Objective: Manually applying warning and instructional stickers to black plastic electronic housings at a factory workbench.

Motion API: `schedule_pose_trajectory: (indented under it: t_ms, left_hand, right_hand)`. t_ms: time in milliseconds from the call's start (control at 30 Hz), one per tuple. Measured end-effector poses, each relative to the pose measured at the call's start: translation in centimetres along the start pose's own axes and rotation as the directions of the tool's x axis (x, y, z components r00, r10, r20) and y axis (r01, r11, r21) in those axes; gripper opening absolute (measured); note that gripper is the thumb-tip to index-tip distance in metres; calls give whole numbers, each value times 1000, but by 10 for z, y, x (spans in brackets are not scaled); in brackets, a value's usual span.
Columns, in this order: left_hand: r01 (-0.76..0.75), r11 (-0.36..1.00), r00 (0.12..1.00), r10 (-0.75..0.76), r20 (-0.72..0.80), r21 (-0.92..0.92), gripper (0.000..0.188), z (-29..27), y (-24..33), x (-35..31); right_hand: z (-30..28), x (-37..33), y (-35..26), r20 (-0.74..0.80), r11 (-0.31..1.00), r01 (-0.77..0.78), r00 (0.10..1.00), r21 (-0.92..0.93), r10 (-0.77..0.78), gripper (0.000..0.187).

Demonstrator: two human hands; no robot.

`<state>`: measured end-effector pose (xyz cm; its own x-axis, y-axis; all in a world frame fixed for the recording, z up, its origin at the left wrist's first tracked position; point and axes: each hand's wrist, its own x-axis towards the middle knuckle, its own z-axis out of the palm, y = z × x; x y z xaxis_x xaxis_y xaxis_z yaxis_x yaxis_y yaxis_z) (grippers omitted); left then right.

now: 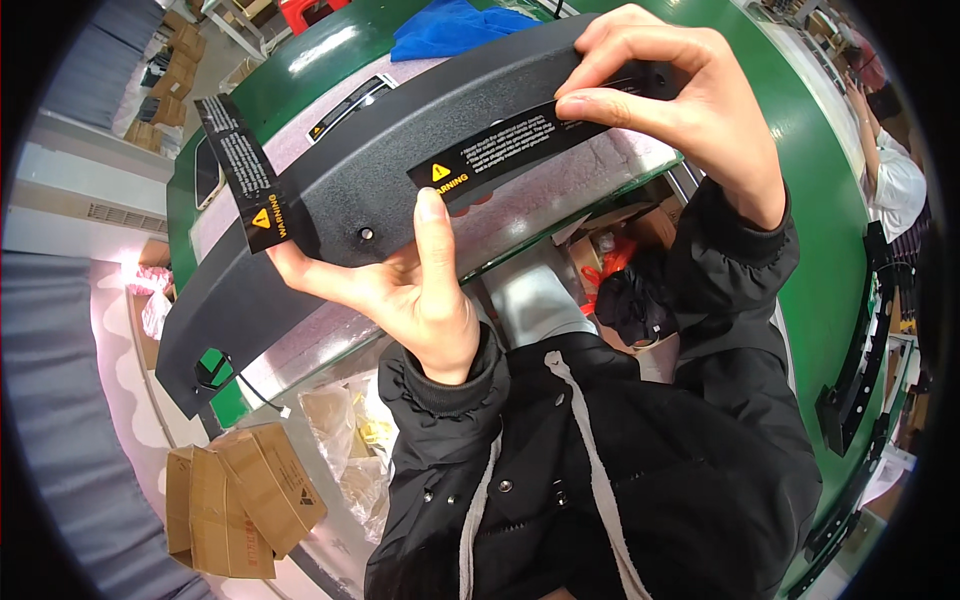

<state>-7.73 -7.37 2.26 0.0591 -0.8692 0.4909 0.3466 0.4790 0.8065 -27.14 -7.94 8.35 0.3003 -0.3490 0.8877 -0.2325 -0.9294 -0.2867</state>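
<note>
A long, curved black panel [350, 185] lies slantwise across the workbench in front of me. My right hand [690, 100] pinches the right end of a black warning label [515, 148] between thumb and fingers, over the panel's face. At that label's left end, by the yellow triangle, the thumb of my left hand [425, 300] presses. A second black warning label [240, 170] hangs from the left index fingertip; whether it is pinched or only stuck there, I cannot tell. The other left fingers are partly hidden. A short cable [262, 395] trails from the panel's lower left end.
Blue cloth [455, 28] and a flat black labelled piece [352, 108] lie on the green bench [290, 80] behind the panel. Cardboard [240, 495] stands at lower left, beside clear plastic bags [350, 440]. More black panels [855, 350] lie at right. A person [895, 180] is at the far right.
</note>
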Motion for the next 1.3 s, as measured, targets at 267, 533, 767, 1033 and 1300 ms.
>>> schedule_pose_trajectory:
  t_ms: [267, 533, 767, 1033, 1300]
  left_hand:
    - [-73, 997, 997, 73, -21, -14, 80, 10, -8, -2]
    - [-41, 999, 999, 41, -8, -16, 82, 7, -1, -4]
    - [-82, 997, 997, 82, -15, -14, 82, 11, -6, -6]
    - [-56, 998, 998, 57, -32, 32, 82, 11, -10, -7]
    - [-71, 997, 997, 71, -11, 21, 82, 9, -7, -8]
  right_hand:
    - [-15, -2, -38, -99, 691, -706, 707, -157, 700, 28]
    - [-10, 7, -45, -133, 534, -811, 572, -241, 809, 46]
    - [-13, 5, -47, -122, 558, -778, 608, -291, 785, 56]
    - [-16, -1, -42, -120, 584, -758, 635, -291, 763, 56]
    - [-15, 2, -47, -117, 585, -761, 632, -280, 766, 54]
